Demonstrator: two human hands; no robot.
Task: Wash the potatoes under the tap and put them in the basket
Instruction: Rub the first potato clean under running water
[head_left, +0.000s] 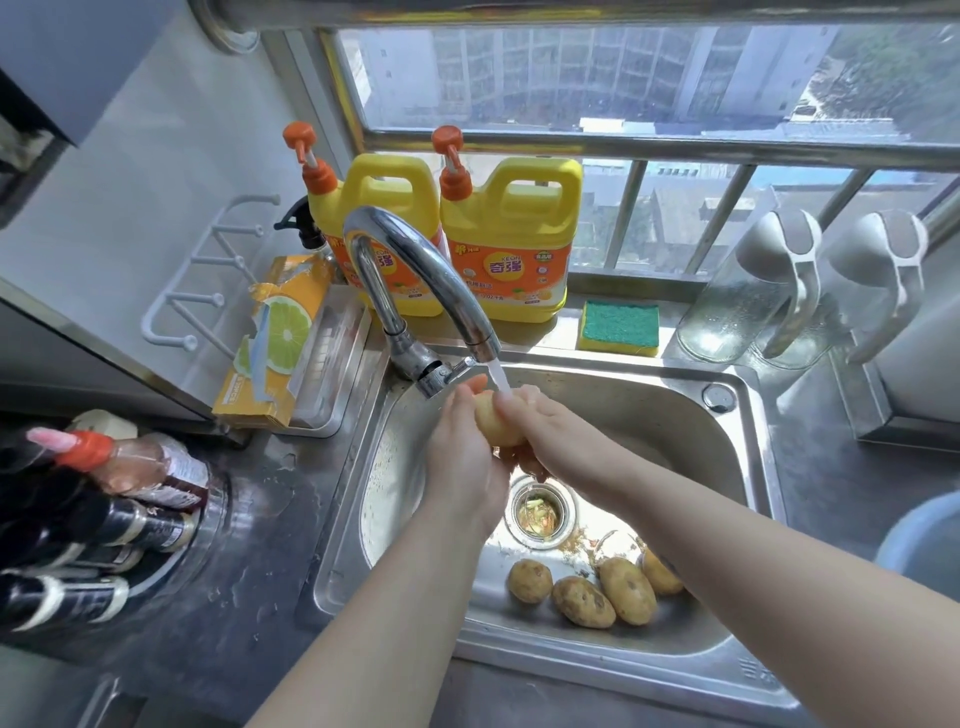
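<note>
Water runs from the chrome tap (415, 270) onto a pale yellow potato (493, 423) held over the steel sink (691, 410). My left hand (460, 457) grips the potato from the left, and my right hand (540, 421) wraps over it from the right, under the stream. Several brown unwashed potatoes (582, 600) lie on the sink floor near the front edge, partly behind my right forearm. A blue rim (919, 535) shows at the right edge; I cannot tell whether it is the basket.
Two yellow detergent jugs (511, 244) and a green-yellow sponge (618, 327) stand on the sill behind the sink. An orange box (275, 343) sits left of the tap. Dark bottles (104, 519) crowd the left counter. Two glass jugs (748, 301) stand at the right. The drain strainer (540, 512) holds scraps.
</note>
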